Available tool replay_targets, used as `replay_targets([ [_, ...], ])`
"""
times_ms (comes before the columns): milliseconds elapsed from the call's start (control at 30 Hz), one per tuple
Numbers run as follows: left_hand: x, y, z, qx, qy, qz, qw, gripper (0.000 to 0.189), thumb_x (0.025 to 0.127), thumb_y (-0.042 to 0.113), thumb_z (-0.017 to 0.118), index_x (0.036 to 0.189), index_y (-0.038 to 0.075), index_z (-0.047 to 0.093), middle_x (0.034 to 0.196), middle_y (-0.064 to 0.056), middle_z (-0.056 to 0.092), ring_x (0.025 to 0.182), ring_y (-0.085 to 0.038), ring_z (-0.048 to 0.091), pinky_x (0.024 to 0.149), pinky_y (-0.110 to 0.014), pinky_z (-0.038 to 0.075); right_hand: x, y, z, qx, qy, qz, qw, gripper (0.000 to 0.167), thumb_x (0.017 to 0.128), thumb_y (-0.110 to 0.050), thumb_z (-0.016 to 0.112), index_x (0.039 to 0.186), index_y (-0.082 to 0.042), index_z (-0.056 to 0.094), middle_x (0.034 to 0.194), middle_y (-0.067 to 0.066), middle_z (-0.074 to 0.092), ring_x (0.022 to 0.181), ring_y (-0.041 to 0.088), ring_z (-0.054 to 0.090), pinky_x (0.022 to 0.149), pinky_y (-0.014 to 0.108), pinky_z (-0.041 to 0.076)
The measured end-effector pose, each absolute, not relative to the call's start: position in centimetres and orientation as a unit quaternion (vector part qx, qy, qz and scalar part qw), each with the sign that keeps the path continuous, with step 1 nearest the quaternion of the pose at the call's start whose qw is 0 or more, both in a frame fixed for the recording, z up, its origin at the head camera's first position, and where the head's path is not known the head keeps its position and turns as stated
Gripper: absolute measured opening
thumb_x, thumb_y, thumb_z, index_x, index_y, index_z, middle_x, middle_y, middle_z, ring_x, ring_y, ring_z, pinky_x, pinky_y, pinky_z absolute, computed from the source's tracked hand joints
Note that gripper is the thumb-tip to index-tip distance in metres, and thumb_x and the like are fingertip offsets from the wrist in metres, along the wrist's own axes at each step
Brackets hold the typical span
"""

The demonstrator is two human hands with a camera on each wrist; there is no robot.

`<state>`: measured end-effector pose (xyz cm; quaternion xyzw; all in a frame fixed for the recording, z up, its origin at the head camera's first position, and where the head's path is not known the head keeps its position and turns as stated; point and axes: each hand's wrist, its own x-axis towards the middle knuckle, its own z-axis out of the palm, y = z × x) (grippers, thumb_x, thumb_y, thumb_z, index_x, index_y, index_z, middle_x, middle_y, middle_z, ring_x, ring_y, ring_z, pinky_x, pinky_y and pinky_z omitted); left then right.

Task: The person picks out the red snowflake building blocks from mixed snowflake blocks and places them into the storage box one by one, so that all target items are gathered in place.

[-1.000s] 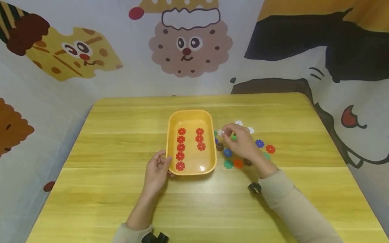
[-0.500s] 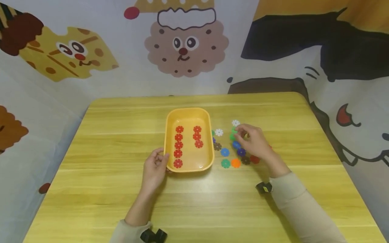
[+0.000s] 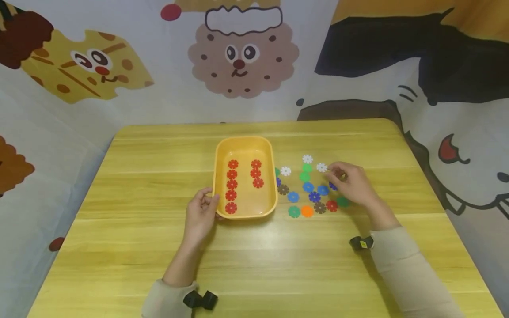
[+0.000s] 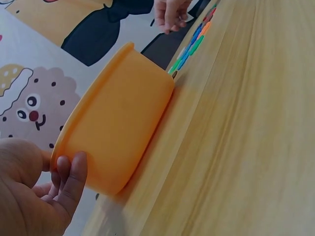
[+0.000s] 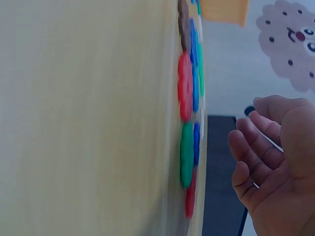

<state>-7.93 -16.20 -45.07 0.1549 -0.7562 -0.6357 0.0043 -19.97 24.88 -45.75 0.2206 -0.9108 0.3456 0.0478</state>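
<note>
My left hand point(image 3: 201, 216) grips the near-left edge of a yellow-orange plastic tray point(image 3: 274, 194), thumb at the rim and fingers against the outer wall point(image 4: 118, 123). Inside the tray lie red snowflake-shaped plastic discs point(image 3: 231, 184) in two columns, a longer one on the left and a shorter one on the right. My right hand point(image 3: 354, 183) hovers over the right part of a loose group of similar discs, its fingertips close to a white disc point(image 3: 321, 168). In the right wrist view its fingers point(image 5: 266, 147) are loosely bent, with nothing between them. A red disc point(image 5: 191, 194) lies partly hidden below it.
Several blue, green, brown, orange, red and white discs point(image 3: 307, 211) lie on the wooden table point(image 3: 254, 265) right of the tray. The tray's right wall partly covers some of them. A cartoon-printed cloth point(image 3: 159, 106) hangs behind the table's far edge.
My right hand has moved rightward across the loose discs, from a white disc beside the tray, uncovering the green, blue and white ones. My left hand keeps its hold on the tray.
</note>
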Motion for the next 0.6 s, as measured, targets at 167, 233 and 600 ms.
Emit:
replay_targets([
  [167,-8.1,-16.3,-45.1,0.157,-0.758,-0.633,0.005,0.039,0.104,0.013,0.059,0.139,-0.001,0.051,0.096,-0.023,0.062,0.065,-0.021,0.066,0.061,-0.035,0.065,-19.9,26.7,-45.6,0.199,-0.921,0.333,0.03,0.018,0.097,-0.012,0.069,0.112,0.0,0.07,0.092,0.008,0.07,0.083,0.023,0.064,0.072,0.029,0.057],
  [233,-8.1,-16.3,-45.1,0.156,-0.757,-0.634,0.005,0.039,0.104,0.014,0.059,0.139,-0.001,0.051,0.096,-0.023,0.063,0.065,-0.021,0.066,0.061,-0.036,0.065,-19.8,27.4,-45.5,0.195,-0.925,0.326,0.019,0.021,0.097,-0.012,0.07,0.113,0.001,0.069,0.095,0.01,0.071,0.087,0.026,0.065,0.077,0.036,0.058],
  [600,-8.2,-16.4,-45.3,0.154,-0.758,-0.633,-0.002,0.039,0.104,0.014,0.058,0.14,-0.002,0.05,0.095,-0.024,0.062,0.065,-0.02,0.066,0.061,-0.034,0.065,-19.4,30.4,-45.5,0.185,-0.932,0.294,-0.104,0.021,0.092,-0.018,0.077,0.106,-0.004,0.069,0.086,0.003,0.062,0.076,0.018,0.055,0.063,0.025,0.05],
])
